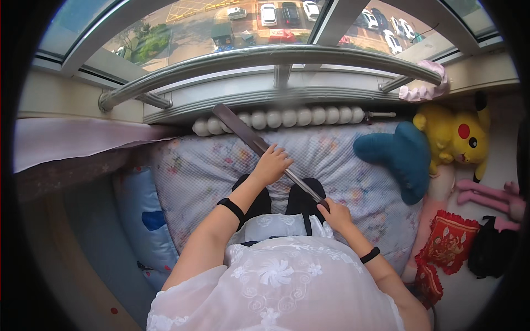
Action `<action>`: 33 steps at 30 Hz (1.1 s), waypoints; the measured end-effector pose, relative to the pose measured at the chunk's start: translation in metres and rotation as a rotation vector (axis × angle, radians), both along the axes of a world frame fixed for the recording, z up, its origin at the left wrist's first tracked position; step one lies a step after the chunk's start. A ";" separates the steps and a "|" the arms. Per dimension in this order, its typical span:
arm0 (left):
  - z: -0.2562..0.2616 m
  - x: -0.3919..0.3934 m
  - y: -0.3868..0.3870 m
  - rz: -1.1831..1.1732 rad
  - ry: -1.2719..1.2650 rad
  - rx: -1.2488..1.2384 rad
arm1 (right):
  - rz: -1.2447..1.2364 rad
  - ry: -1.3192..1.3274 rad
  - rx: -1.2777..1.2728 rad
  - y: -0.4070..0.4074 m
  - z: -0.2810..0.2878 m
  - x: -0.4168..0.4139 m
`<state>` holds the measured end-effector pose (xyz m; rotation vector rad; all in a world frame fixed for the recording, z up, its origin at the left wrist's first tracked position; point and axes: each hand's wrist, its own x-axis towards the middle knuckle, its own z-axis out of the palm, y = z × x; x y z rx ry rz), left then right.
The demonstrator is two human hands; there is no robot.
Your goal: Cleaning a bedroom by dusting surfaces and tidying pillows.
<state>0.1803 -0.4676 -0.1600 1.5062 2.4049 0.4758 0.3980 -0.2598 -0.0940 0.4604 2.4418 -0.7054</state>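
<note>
A long dark tool with a flat blade and a metal shaft (299, 181) runs diagonally before me, its blade end up to the left. My left hand (271, 164) is around its middle, where the blade meets the shaft. At the lower right end, my right hand (336, 215) grips the dark handle. The blade's tip overlaps a row of white ball-shaped pieces on a rod (304, 116), lying along the far edge of the bed. What kind of tool it is, I cannot tell.
I am on a bed with a floral quilted cover (198, 165). A metal guard rail (248, 58) crosses the window ahead. A teal cushion (397, 157), yellow plush toy (459, 136) and red fringed cloth pouch (449, 242) lie right; a light blue pillow (143, 207) lies left.
</note>
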 end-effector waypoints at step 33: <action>0.009 0.004 -0.063 -0.023 0.004 -0.087 | 0.422 0.136 0.105 -0.067 0.030 -0.091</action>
